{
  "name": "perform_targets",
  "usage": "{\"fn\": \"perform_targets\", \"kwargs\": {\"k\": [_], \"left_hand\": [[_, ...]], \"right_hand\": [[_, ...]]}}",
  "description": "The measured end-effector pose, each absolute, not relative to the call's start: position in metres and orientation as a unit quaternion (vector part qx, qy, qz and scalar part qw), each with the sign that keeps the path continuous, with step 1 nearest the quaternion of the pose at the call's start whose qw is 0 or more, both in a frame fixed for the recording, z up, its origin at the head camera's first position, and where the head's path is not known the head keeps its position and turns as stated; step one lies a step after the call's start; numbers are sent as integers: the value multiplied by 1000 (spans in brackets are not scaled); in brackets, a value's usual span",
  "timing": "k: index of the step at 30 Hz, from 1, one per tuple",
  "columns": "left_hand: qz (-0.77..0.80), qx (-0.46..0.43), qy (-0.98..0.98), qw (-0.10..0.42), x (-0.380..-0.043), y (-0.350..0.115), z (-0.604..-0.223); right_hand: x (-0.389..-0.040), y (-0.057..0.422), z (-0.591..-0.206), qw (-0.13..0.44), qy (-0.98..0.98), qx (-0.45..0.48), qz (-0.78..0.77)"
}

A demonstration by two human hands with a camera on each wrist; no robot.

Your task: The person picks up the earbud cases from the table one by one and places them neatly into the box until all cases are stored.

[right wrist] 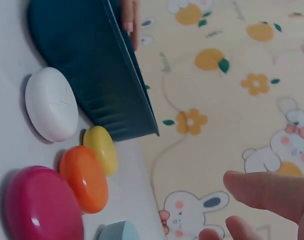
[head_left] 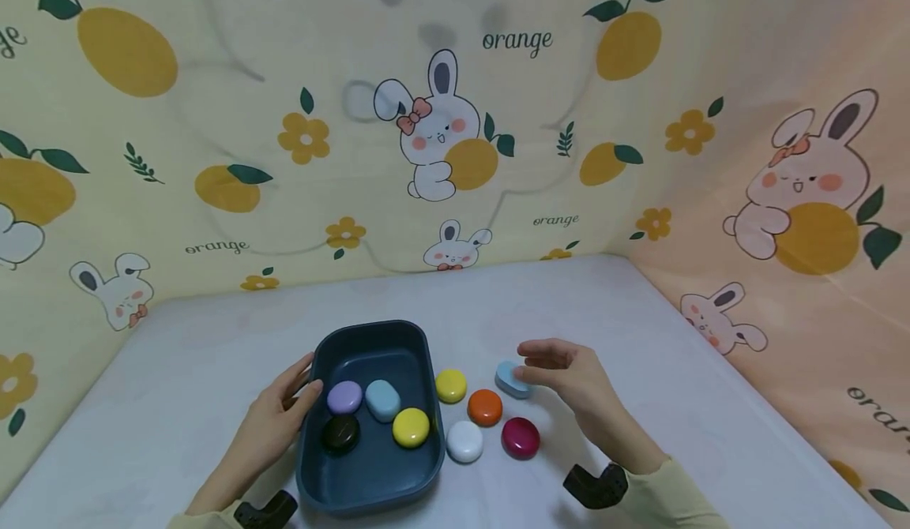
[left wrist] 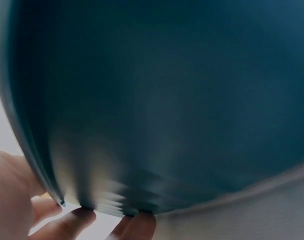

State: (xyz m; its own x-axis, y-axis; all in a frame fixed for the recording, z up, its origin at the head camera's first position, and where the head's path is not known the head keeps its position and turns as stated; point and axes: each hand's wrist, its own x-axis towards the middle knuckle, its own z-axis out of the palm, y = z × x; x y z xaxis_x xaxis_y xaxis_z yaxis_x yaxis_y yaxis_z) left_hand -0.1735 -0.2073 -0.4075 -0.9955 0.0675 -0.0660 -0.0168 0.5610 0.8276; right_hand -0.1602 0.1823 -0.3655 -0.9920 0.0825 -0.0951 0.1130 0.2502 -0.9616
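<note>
A dark blue tray (head_left: 370, 478) stands on the white table. Inside are a lilac piece (head_left: 344, 397), a light blue piece (head_left: 383, 401), a black piece (head_left: 340, 434) and a yellow piece (head_left: 411, 428), all smooth and rounded. My left hand (head_left: 266, 422) touches the tray's left side, fingertips (left wrist: 142, 225) along its outer wall and thumb at the rim. Over another light blue piece (head_left: 509, 379) on the table hovers my right hand (head_left: 572, 379), thumb and fingers apart. It overlaps that piece's right part in the head view.
Right of the tray lie a yellow piece (head_left: 451, 385), an orange piece (head_left: 485, 407), a white piece (head_left: 465, 442) and a dark red piece (head_left: 520, 438). A patterned cloth (head_left: 341, 189) with rabbits and oranges rises behind the table (head_left: 398, 296) and at its sides.
</note>
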Motion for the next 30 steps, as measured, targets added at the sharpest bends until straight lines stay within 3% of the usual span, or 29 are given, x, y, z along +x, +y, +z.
{"fn": "perform_targets", "kwargs": {"k": [7,30], "left_hand": [[466,14,884,47,-174,-210,-407],[474,22,879,44,-174,-207,-408]], "right_hand": [[-150,188,-378,11,773,79,-629],[-145,187,-404,94,796,62,-594]]}}
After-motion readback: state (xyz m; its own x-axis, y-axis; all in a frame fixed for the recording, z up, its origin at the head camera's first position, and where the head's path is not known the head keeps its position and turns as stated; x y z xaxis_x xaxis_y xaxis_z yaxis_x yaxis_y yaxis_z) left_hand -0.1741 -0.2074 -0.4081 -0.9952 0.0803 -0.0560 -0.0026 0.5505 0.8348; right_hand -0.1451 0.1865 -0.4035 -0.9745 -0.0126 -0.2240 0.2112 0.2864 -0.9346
